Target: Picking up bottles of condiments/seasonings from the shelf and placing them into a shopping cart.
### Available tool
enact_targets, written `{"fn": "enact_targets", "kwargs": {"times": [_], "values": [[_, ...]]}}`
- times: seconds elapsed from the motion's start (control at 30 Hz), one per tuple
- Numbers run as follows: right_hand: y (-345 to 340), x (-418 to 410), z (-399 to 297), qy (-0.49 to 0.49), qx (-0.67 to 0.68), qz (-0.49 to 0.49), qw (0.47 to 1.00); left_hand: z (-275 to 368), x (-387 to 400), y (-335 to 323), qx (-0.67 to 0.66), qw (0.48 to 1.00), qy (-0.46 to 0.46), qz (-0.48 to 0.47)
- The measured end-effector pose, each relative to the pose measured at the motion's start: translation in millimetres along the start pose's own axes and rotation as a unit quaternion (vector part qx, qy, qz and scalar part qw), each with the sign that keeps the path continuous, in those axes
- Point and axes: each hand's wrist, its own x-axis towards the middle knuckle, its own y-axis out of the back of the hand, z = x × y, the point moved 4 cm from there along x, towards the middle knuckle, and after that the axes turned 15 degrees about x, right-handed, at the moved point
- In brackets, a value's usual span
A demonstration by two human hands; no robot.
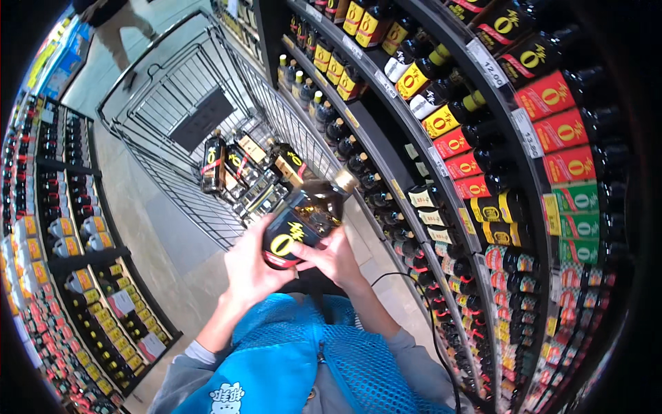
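Note:
Both hands hold one dark glass sauce bottle (315, 212) in front of my chest, tilted with its gold cap (345, 180) up to the right. My left hand (253, 264) wraps the bottle's base from the left. My right hand (331, 256) grips it from the right, its fingers across the black label with yellow writing. Just beyond the bottle stands a metal-wire shopping cart (155, 171). Several dark bottles (214, 160) with similar labels lie or stand in it; the held bottle hides part of them.
On the right, a curved-looking shelf rack (372, 72) carries rows of bottles and price tags. Another shelf rack (93, 253) with bottles and jugs is at left. A black cable (421, 290) hangs by my right arm. A person (116, 31) walks beyond the cart.

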Motion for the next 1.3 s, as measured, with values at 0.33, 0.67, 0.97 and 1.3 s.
{"fn": "enact_targets", "kwargs": {"times": [0.33,0.67,0.97,1.3], "values": [[-12.3,-64.7,15.3,0.029,0.098,0.196,0.975,-4.3,-20.4,10.5,0.019,0.971,-0.237,0.02],[25.2,-113.4,-27.2,0.339,-0.139,0.311,0.877,-63.6,-22.7,-80.5,-0.083,0.976,-0.178,-0.09],[115.6,-52.8,-54.5,0.369,-0.37,0.35,0.777,-122.2,-30.1,-154.1,0.084,0.967,-0.07,-0.232],[219.0,103.1,-31.5,0.306,-0.226,0.261,0.887,-148.8,-9.2,-154.3,0.096,0.96,-0.036,-0.26]]}}
